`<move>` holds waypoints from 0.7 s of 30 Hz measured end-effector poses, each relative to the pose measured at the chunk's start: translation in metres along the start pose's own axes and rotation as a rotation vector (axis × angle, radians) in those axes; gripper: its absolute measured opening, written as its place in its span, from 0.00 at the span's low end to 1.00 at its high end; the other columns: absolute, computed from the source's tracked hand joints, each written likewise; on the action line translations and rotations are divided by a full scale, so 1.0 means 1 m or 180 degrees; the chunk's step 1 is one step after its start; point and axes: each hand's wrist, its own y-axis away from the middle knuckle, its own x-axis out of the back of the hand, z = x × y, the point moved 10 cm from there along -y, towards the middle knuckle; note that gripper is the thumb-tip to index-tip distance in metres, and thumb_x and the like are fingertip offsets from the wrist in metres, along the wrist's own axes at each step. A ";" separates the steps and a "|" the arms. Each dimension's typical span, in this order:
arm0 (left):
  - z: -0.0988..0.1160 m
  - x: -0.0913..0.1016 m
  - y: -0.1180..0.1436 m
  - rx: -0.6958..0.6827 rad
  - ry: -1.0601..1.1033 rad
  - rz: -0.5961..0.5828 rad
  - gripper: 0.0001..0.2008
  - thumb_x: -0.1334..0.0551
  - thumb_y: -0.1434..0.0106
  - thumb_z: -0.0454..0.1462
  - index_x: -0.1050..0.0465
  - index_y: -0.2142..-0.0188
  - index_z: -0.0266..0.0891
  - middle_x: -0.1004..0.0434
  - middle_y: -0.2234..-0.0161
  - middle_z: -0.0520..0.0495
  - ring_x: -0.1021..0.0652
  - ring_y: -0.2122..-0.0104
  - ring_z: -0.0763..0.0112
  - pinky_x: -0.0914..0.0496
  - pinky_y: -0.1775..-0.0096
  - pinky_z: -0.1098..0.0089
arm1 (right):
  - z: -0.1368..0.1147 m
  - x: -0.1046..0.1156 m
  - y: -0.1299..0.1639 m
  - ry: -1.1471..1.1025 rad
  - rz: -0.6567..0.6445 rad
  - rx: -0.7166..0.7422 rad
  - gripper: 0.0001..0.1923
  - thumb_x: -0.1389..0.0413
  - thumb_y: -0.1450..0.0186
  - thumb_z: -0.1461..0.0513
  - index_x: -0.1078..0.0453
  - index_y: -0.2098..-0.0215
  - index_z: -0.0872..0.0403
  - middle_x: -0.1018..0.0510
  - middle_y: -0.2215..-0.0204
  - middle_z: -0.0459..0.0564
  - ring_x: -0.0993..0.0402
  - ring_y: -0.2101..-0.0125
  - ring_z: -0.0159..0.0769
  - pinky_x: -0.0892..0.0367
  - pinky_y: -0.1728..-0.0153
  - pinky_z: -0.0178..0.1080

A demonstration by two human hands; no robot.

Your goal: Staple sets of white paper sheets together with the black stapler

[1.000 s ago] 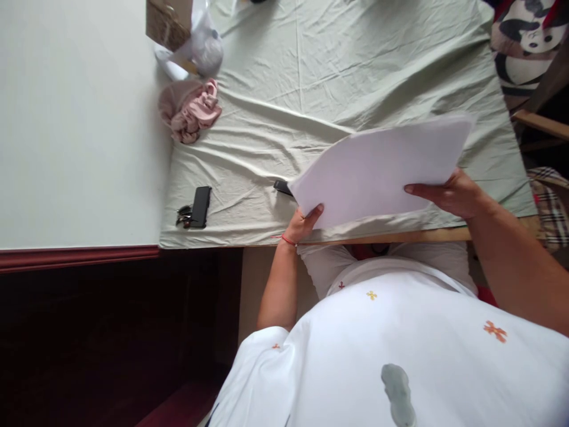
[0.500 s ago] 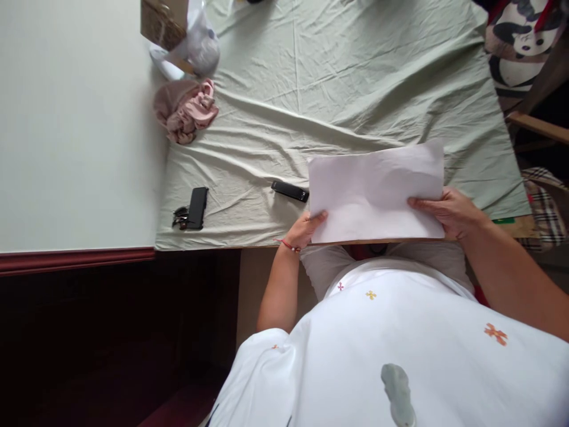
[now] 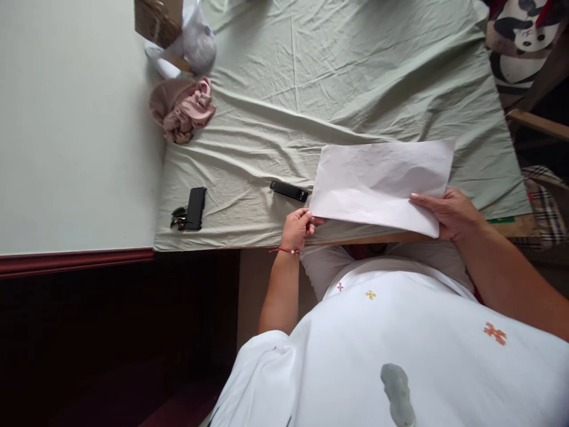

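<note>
White paper [image 3: 377, 178], perhaps more than one sheet, is held between my hands over the table's near edge. My right hand [image 3: 453, 213] grips its right side, thumb on top and the fingers hidden beneath. At the near left corner, my left hand [image 3: 300, 228] pinches the paper between thumb and fingers; a red string bracelet circles that wrist. Just left of the paper lies a black stapler [image 3: 288, 191] on the cloth, apart from my left hand.
A pale green cloth [image 3: 249, 154] covers the table. Toward the left lie a black phone [image 3: 195, 209], keys [image 3: 179, 218] and a crumpled pink cloth [image 3: 189, 112]. Behind them stand a plastic bag [image 3: 200, 47] and a brown box [image 3: 159, 22]. A panda-print cushion [image 3: 520, 47] is at far right.
The paper has shifted slightly right and tilted, its near left corner raised. My left hand has moved from a thumb-on-top hold to a pinch at that corner.
</note>
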 end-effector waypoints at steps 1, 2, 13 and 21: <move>0.002 0.003 -0.001 -0.0046 -0.0024 0.0086 0.09 0.34 0.39 0.38 0.33 0.68 0.37 0.19 0.76 0.49 0.33 0.87 0.82 0.49 0.83 0.79 | -0.002 -0.003 0.000 0.0026 0.0005 0.0059 0.21 0.22 0.59 0.57 0.21 0.70 0.51 0.13 0.66 0.51 0.18 0.67 0.43 0.19 0.65 0.41; 0.005 0.007 -0.003 -0.0115 -0.0073 0.0184 0.08 0.35 0.39 0.38 0.32 0.68 0.37 0.20 0.77 0.49 0.33 0.87 0.82 0.47 0.82 0.79 | -0.003 -0.007 0.000 0.0061 -0.0006 0.0102 0.21 0.22 0.59 0.57 0.21 0.70 0.51 0.13 0.65 0.51 0.18 0.66 0.43 0.19 0.64 0.41; 0.011 0.043 -0.016 -0.0617 -0.0981 0.1039 0.07 0.40 0.34 0.35 0.29 0.69 0.38 0.23 0.80 0.54 0.35 0.88 0.78 0.44 0.80 0.74 | 0.004 -0.028 -0.008 0.0282 -0.0023 0.0049 0.15 0.25 0.54 0.59 0.21 0.69 0.50 0.13 0.65 0.50 0.20 0.68 0.42 0.23 0.70 0.40; 0.038 0.069 0.002 -0.1657 -0.1484 0.1936 0.06 0.35 0.39 0.32 0.25 0.62 0.41 0.21 0.67 0.49 0.21 0.66 0.67 0.30 0.57 0.69 | -0.004 -0.039 -0.001 0.0334 0.0007 0.0042 0.16 0.24 0.57 0.62 0.21 0.71 0.51 0.13 0.64 0.50 0.20 0.66 0.41 0.24 0.68 0.38</move>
